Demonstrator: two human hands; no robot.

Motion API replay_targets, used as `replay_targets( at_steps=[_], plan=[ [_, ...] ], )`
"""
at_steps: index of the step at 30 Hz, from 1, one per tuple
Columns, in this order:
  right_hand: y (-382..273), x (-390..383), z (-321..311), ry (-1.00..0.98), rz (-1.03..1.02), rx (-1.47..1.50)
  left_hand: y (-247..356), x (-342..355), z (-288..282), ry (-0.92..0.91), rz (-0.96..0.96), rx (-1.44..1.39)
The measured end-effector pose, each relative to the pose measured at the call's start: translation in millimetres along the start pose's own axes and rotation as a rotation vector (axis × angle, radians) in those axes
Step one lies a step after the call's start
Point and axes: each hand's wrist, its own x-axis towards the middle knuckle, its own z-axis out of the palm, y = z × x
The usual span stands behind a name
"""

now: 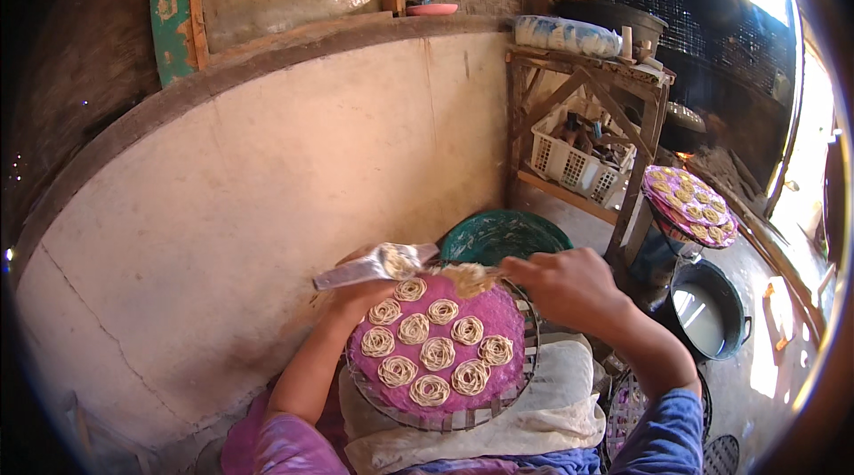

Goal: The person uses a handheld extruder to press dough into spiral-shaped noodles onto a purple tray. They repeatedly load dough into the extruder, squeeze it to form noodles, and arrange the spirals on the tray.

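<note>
My left hand (360, 288) is closed under a pale, flat metal-looking piece (338, 274) with pale dough on it, above the left of a round pink-lined tray (494, 377). My right hand (569, 284) grips a utensil at the tray's upper right, its end hidden in a clump of dough (469, 279). Several pale, noodle-like coils (413, 327) lie on the pink lining. The tray rests over cream cloth (560, 422) on my lap.
A green basin (498, 230) stands behind the tray. On the right are a dark bucket (707, 315), another tray of coils (689, 208) and stacked dark trays (623, 422). A wooden rack (614, 88) holds a white crate (569, 159). A cracked wall (222, 208) runs along the left.
</note>
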Motion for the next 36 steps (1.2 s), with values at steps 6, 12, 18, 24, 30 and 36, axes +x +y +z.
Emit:
replay_targets(
  at_steps=[6, 12, 18, 24, 30, 36],
  plan=[
    [-27.4, 38.3, 70.9, 0.65, 0.147, 0.849, 22.1, 15.5, 17.6, 0.242, -0.069, -0.342],
    [-61.5, 11.8, 135.4, 0.313, 0.232, 1.082, 11.3, 33.2, 9.8, 0.365, 0.058, -0.041],
    [-31.6, 15.8, 137.0, 0.265, 0.383, 1.17, 7.0, 38.1, 32.5, 0.301, -0.116, 0.002],
    [-27.2, 11.4, 148.4, 0.02, 0.508, 1.628, -5.3, 58.7, 39.9, 0.383, 0.152, 0.009],
    [98.5, 10.6, 246.6, 0.04, 0.69, 0.755, -4.1, 46.9, 13.3, 0.339, -0.112, -0.098],
    [114.8, 2.3, 277.9, -0.6, 0.592, 0.143, -7.0, 23.5, -65.0, 0.591, 0.103, -0.28]
  ],
)
